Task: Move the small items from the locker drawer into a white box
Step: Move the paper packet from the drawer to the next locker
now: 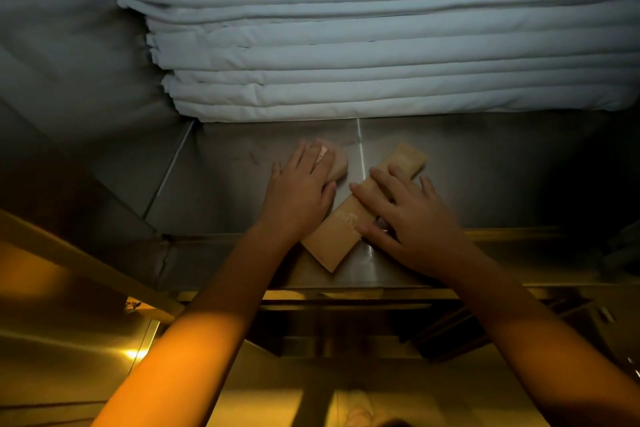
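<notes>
2 flat, unclenched hands on the drawer floor (pixel 225 191): left hand (pixel 301 191) covers a pale packet (pixel 337 163) mid-floor, right hand (pixel 408 218) presses the tan packet (pixel 341 236) angled toward the front edge, and any sloppy sweep could shove it over that lip.

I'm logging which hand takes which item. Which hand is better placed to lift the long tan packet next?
The right hand: it lies across the long tan packet, fingers spread over its middle. The left hand is occupied, resting on the pale packet beside it.
</notes>
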Available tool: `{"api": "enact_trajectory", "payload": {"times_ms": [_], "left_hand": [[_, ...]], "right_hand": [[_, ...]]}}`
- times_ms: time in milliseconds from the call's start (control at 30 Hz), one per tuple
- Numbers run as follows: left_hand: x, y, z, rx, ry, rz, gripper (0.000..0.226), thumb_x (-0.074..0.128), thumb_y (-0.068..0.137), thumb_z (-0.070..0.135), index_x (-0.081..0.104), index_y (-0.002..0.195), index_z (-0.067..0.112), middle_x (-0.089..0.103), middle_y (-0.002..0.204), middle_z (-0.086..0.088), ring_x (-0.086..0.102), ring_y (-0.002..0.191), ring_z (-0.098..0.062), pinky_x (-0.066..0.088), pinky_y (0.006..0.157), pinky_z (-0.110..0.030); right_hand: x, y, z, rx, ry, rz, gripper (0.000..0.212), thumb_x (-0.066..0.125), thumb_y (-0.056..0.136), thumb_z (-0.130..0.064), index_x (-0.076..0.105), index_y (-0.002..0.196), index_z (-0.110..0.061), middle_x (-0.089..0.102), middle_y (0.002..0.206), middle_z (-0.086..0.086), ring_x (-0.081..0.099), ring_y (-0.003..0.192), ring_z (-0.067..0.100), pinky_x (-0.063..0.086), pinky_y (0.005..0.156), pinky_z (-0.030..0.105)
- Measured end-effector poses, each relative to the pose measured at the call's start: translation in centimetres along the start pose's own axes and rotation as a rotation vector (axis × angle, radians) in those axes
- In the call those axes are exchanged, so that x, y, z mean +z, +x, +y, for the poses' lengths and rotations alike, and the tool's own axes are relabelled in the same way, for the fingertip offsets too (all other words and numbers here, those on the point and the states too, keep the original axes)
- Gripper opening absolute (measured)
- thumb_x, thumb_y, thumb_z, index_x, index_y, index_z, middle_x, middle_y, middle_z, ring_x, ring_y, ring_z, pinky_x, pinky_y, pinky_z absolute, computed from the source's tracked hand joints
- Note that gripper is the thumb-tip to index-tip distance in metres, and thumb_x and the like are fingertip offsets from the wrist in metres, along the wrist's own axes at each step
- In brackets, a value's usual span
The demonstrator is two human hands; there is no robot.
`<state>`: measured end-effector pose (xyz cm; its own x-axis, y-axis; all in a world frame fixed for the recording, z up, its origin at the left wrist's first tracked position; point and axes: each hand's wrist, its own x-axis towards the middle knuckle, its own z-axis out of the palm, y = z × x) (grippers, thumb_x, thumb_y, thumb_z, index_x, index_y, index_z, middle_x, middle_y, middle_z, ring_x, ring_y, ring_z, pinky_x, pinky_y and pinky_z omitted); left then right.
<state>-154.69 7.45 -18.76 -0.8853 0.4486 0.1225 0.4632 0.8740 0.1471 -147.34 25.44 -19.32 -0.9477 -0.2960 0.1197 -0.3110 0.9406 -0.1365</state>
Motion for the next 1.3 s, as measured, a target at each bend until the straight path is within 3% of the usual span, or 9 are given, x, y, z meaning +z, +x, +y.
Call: {"api": "enact_trajectory", "payload": {"times_ms": [133,233,533,767,967,1167,1300], "left_hand": [[-0.4,-1.7,-0.1,0.0,-0.01,-0.019,0.054,0.032,0.098,0.033,0.013,0.147,0.021,0.008,0.156,-0.001,0.002,0.141,-0.019,0.009,0.112,-0.045],[-0.8,-2.9,-0.2,0.004,-0.015,-0.038,0.054,0.032,0.099,0.034,0.013,0.147,0.022,0.006,0.156,0.0,0.002,0.141,-0.019,0.011,0.113,-0.045],[-1.2,-6.3,-0.8,0.026,-0.007,0.002,0.054,0.035,0.098,0.034,0.016,0.147,0.022,0.011,0.155,0.0,0.005,0.141,-0.019,0.012,0.112,-0.045],[-1.0,-8.4,-1.3,0.076,0.036,0.108,0.056,0.051,0.092,0.03,0.03,0.143,0.021,0.028,0.15,-0.012,0.02,0.138,-0.031,0.01,0.108,-0.051],[-1.0,-8.6,-0.9,0.118,0.037,0.197,0.049,0.067,0.083,0.016,0.052,0.129,0.008,0.046,0.133,-0.027,0.038,0.126,-0.045,0.013,0.099,-0.051],[-1.0,-8.2,-1.0,0.189,0.006,0.187,0.048,0.066,0.083,0.009,0.051,0.127,-0.001,0.043,0.136,-0.026,0.036,0.128,-0.043,0.016,0.102,-0.05],[-1.0,-8.2,-1.3,0.239,0.069,0.182,0.058,0.072,0.075,0.004,0.049,0.128,-0.003,0.045,0.133,-0.028,0.042,0.123,-0.045,0.018,0.098,-0.054]], "right_hand": [[-0.1,-1.2,-0.7,0.015,-0.019,0.008,0.066,0.023,0.086,-0.062,0.02,0.145,-0.032,0.02,0.152,0.01,0.011,0.14,0.028,-0.004,0.107,0.045],[-0.2,-2.2,-1.2,0.014,-0.013,0.024,0.069,0.025,0.084,-0.065,0.023,0.144,-0.03,0.022,0.152,0.011,0.011,0.14,0.029,-0.006,0.107,0.046],[-0.5,-3.4,-2.2,-0.158,0.04,0.077,0.075,0.041,0.082,-0.06,0.042,0.136,-0.009,0.036,0.145,0.014,0.024,0.136,0.031,0.013,0.106,0.056],[-0.2,-3.5,-2.7,-0.218,-0.03,0.141,0.054,0.049,0.085,-0.041,0.048,0.133,-0.017,0.048,0.133,0.022,0.042,0.125,0.041,0.027,0.098,0.059],[0.1,-3.6,-2.7,-0.257,-0.057,0.188,0.048,0.054,0.082,-0.033,0.056,0.125,-0.013,0.054,0.127,0.023,0.048,0.119,0.041,0.027,0.097,0.054],[-0.2,-3.2,-2.9,-0.328,-0.024,0.186,0.046,0.054,0.081,-0.024,0.056,0.125,-0.008,0.052,0.13,0.021,0.047,0.121,0.04,0.036,0.095,0.059],[-0.1,-3.0,-3.0,-0.362,-0.045,0.2,0.058,0.072,0.072,-0.016,0.054,0.127,-0.01,0.052,0.13,0.02,0.047,0.121,0.039,0.034,0.096,0.056]]}}
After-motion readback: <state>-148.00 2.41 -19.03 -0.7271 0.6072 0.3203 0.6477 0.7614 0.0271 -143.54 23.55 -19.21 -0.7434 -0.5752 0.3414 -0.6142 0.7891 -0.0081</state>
